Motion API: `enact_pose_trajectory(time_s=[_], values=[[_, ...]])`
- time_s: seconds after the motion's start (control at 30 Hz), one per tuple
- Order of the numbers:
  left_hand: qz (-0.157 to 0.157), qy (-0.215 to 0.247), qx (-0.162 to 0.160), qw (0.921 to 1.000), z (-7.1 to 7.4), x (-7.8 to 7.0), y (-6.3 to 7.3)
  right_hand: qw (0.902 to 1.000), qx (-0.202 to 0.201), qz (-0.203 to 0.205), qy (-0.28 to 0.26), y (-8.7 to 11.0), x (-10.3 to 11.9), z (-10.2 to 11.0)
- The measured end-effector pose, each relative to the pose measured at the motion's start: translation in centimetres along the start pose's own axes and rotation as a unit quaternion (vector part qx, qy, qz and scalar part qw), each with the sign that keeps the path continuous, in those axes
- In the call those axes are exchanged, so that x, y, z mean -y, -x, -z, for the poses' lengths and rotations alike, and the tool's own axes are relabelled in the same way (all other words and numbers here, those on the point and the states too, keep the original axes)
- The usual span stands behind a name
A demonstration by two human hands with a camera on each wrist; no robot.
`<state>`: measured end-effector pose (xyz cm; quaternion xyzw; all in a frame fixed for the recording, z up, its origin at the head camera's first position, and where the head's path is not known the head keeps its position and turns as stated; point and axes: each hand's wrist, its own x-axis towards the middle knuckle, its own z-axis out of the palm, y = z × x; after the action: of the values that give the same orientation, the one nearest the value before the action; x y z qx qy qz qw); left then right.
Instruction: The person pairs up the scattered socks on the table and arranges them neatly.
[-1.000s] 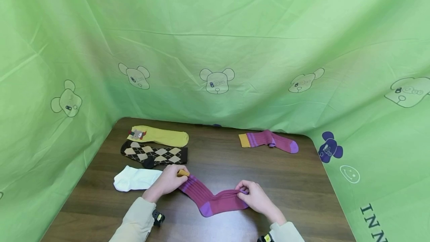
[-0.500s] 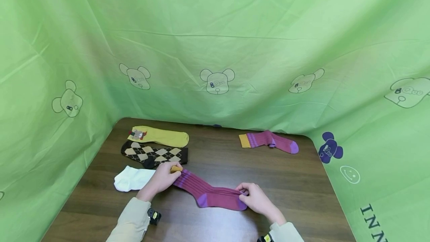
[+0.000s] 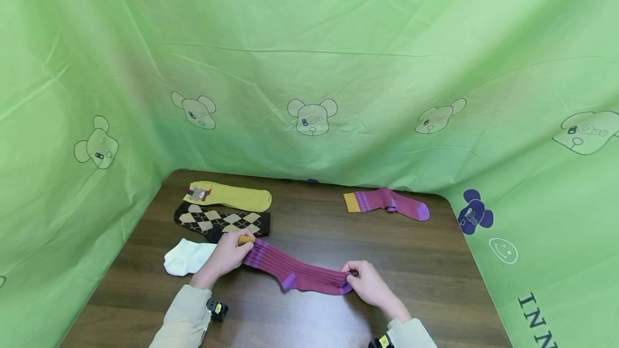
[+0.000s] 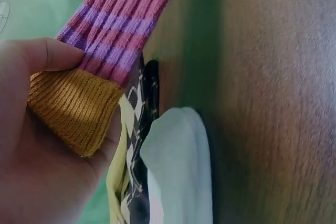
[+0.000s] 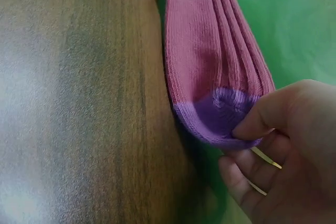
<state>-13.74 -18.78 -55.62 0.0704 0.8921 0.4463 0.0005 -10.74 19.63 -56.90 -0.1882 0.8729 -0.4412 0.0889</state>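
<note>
A ribbed maroon sock (image 3: pixel 295 272) with purple heel and toe stretches between both hands over the front of the table. My left hand (image 3: pixel 226 254) pinches its mustard cuff (image 4: pixel 79 106), thumb on top beside the purple stripes. At the other end the purple toe (image 5: pixel 210 116) is pinched by my right hand (image 3: pixel 367 282), thumb above and fingers beneath. A matching maroon sock (image 3: pixel 387 202) lies at the back right, slightly rumpled. The white sock (image 3: pixel 187 256) is partly hidden behind my left hand and wrist.
At the left of the brown wooden table (image 3: pixel 425 256) lie a yellow sock (image 3: pixel 237 196) with an animal face and a black argyle sock (image 3: pixel 227 223). Green printed cloth (image 3: pixel 309 69) hangs around the back and sides.
My left hand has moved left and slightly back with the cuff, pulling the sock straighter and flattening its bend. My right hand has stayed nearly in place at the toe.
</note>
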Motion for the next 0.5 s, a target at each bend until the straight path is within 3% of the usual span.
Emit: enact_pose_trajectory(time_s=[0.5], values=[[0.020,0.002,-0.019,0.9996,2.4,-0.1,0.0,0.9968,-0.024,-0.024,-0.072,-1.0,0.5,-0.3]])
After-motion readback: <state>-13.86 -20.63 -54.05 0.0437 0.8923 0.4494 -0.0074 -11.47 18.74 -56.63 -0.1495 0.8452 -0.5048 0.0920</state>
